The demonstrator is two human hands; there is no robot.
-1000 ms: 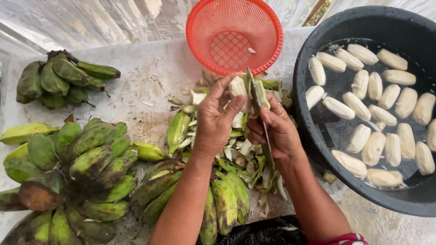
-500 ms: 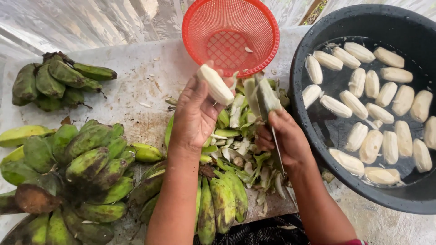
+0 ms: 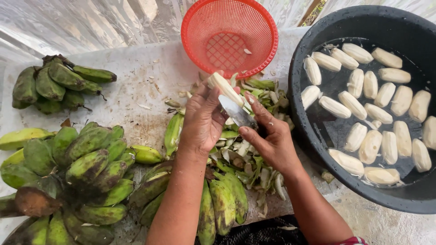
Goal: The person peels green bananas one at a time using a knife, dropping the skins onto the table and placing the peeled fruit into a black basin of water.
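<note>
The black tub [image 3: 313,31] sits at the right edge of the tabletop [image 3: 136,86], holding water and roughly twenty peeled pale bananas [image 3: 349,102] floating in loose rows; its right side is cut off by the frame. The red plastic colander [image 3: 229,38] stands at the far edge, tilted toward the camera, with only a couple of small pale scraps inside.

The left hand [image 3: 202,120] is closed around a peeled banana [image 3: 225,88], held above the middle of the tabletop just before the colander, its upper end sticking out past the fingers. The right hand [image 3: 268,138] grips a knife [image 3: 236,111], the blade lying flat against the banana's lower part; the handle is hidden inside the fist.

Below both hands lies a heap of green peelings [image 3: 247,156], partly covered by the hands and forearms. One bunch of unpeeled green bananas [image 3: 54,81] rests near the far left corner. A larger pile of green bananas [image 3: 81,168] fills the near left corner, cut off by the left and bottom frame edges. More unpeeled ones [image 3: 225,204] lie at the near edge between the forearms. A dark cloth at the near edge is hard to make out.
</note>
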